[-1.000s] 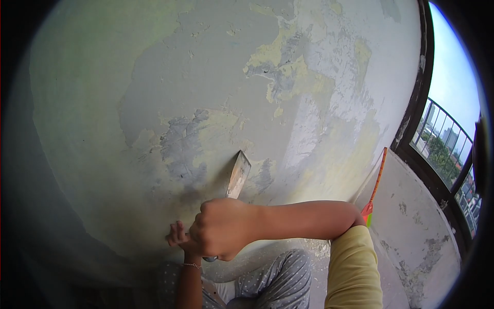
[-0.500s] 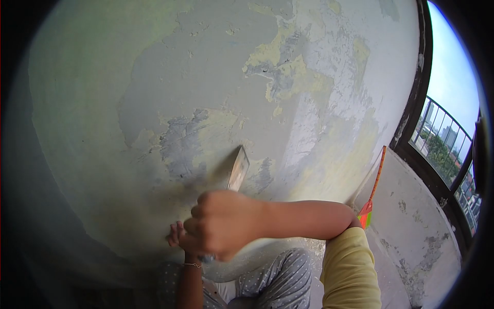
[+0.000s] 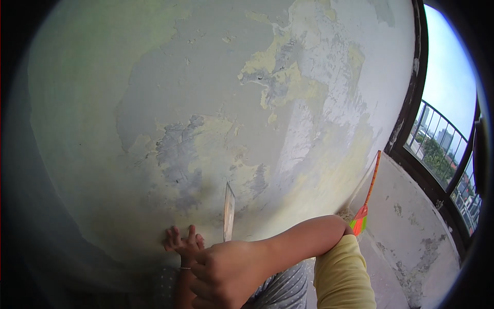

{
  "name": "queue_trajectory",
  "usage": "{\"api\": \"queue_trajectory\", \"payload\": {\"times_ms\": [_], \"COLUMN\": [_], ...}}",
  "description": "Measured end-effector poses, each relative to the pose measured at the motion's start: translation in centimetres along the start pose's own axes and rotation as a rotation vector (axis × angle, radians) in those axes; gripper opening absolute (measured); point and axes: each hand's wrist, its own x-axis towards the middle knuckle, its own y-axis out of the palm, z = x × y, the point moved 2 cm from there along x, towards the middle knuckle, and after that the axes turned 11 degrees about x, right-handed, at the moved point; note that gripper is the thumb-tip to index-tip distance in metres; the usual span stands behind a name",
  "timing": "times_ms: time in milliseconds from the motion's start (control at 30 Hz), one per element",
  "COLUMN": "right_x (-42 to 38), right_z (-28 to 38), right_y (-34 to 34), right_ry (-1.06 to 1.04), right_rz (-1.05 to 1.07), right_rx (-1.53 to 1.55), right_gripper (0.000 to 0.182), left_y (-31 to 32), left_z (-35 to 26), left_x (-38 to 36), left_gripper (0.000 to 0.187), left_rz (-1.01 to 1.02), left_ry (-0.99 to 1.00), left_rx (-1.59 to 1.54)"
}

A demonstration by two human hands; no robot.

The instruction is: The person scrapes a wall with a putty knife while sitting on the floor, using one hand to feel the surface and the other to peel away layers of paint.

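Note:
My right hand is wrapped round the handle of a putty knife, whose flat, smeared blade points up along the wall. The handle itself is hidden in my fist. To its left, my left hand rests against the wall with its fingers spread; part of its wrist, with a thin bracelet, is behind my right hand. The wall carries peeling paint in patches of grey, pale yellow and white, with rough grey spots just above the blade.
A broom with an orange handle and a red-green head leans in the corner at right. Loose debris lies near its head. A dark window frame stands beyond a stained pale ledge. My dotted trousers show below.
My right hand and the putty knife have moved down the wall, the blade going from slanted to nearly upright. More of my left hand's spread fingers now shows.

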Motion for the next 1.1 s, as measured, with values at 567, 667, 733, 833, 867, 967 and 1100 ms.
{"api": "queue_trajectory", "payload": {"times_ms": [567, 667, 733, 833, 867, 967, 1100], "right_x": [-0.2, -1.4, -2.1, 0.2, 0.0, -1.5, -0.2], "right_z": [-1.0, -3.8, -4.4, -0.4, -0.7, -5.1, -0.8], "right_y": [-1.0, -1.4, 0.7, 0.8, 0.5, -0.2, 2.1], "right_ry": [0.073, 0.18, 0.23, -0.002, -0.007, 0.392, 0.022], "right_rz": [-0.012, 0.008, 0.099, -0.011, -0.007, 0.087, -0.006], "right_rx": [0.075, 0.194, 0.124, 0.061, 0.061, 0.116, 0.123], "right_gripper": [0.015, 0.016, 0.016, 0.017, 0.017, 0.026, 0.019], "left_y": [0.6, 1.9, 3.2, 4.7, 5.7, 7.4, 3.6], "left_z": [-0.5, -1.3, -1.0, 0.4, -1.2, -0.7, -0.4], "left_x": [0.3, 1.1, -0.4, -7.0, -5.4, -5.9, -1.5], "left_gripper": [0.053, 0.052, 0.051, 0.049, 0.048, 0.046, 0.051], "left_rz": [-0.082, -0.059, -0.045, -0.033, -0.029, 0.019, 0.045], "left_ry": [-0.064, -0.07, -0.121, -0.206, -0.237, -0.294, -0.333], "left_rx": [0.006, -0.016, -0.073, -0.155, -0.18, -0.25, -0.334]}}
